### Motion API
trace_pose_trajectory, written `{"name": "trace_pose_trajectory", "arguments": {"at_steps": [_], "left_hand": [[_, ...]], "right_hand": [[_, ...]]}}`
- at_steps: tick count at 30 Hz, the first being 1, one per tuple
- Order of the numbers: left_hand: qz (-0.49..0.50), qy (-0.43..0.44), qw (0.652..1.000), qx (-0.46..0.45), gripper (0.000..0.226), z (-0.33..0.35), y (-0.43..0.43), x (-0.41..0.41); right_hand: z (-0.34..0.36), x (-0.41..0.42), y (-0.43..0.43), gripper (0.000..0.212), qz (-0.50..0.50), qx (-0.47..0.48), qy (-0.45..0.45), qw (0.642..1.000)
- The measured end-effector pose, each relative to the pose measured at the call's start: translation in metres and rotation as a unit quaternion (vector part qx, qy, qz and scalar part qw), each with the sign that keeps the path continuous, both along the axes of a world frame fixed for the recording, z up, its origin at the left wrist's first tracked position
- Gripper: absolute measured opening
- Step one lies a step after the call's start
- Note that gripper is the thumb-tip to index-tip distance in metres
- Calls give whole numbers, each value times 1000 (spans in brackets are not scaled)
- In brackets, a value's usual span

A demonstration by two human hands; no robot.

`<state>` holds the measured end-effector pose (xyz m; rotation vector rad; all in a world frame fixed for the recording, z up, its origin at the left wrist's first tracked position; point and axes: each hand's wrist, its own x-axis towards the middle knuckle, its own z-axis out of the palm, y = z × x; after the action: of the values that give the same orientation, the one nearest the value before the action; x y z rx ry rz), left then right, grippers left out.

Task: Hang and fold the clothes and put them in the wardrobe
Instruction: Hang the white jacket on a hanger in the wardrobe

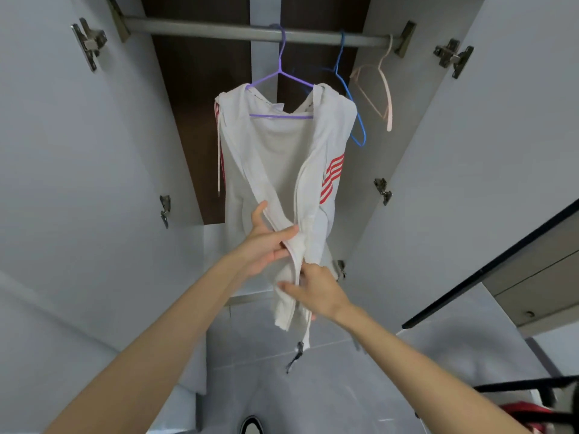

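A white zip-up hoodie (275,158) with red stripes on its sleeves hangs on a purple hanger (280,73) from the wardrobe rail (219,30). My left hand (266,242) pinches the left front edge of the hoodie near its hem. My right hand (316,291) grips the right front edge just below, beside the zip. The two front edges are drawn together between my hands. A dark zip pull dangles under the hem.
An empty blue hanger (355,120) and an empty pink hanger (383,89) hang on the rail to the right. Both white wardrobe doors (78,183) stand open on either side. A black rack with something red (532,411) is at the lower right.
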<state>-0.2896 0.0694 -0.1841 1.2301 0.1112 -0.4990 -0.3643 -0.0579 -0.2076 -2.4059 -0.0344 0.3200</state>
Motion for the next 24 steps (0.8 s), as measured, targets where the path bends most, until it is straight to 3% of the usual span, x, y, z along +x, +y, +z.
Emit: {"name": "trace_pose_trajectory", "arguments": {"at_steps": [6, 9, 11, 12, 14, 16, 18, 21, 24], "left_hand": [[52, -12, 999, -13, 83, -7, 18, -13], [95, 24, 989, 113, 65, -40, 34, -41], [122, 91, 964, 218, 48, -64, 39, -69], [96, 149, 958, 225, 48, -75, 41, -84], [1, 294, 946, 138, 68, -89, 41, -110], [-73, 374, 925, -8, 85, -95, 38, -127], [-94, 383, 913, -104, 79, -95, 34, -136], [-90, 353, 925, -112, 56, -84, 26, -140], [-47, 327, 937, -116, 35, -71, 18, -143]], "right_hand": [[3, -9, -19, 35, -37, 131, 23, 990], [-5, -18, -25, 32, -33, 163, 59, 984], [-9, -23, -26, 30, -23, 169, 73, 983], [-9, -26, -26, 32, -22, 178, 78, 981], [-8, -27, -25, 31, -36, 211, 82, 973], [-4, -28, -22, 23, -43, 240, 81, 966], [-2, -26, -21, 29, -58, 244, 82, 965], [-1, -27, -22, 33, -58, 240, 83, 965], [3, -31, -25, 22, -43, 260, 86, 961]]}}
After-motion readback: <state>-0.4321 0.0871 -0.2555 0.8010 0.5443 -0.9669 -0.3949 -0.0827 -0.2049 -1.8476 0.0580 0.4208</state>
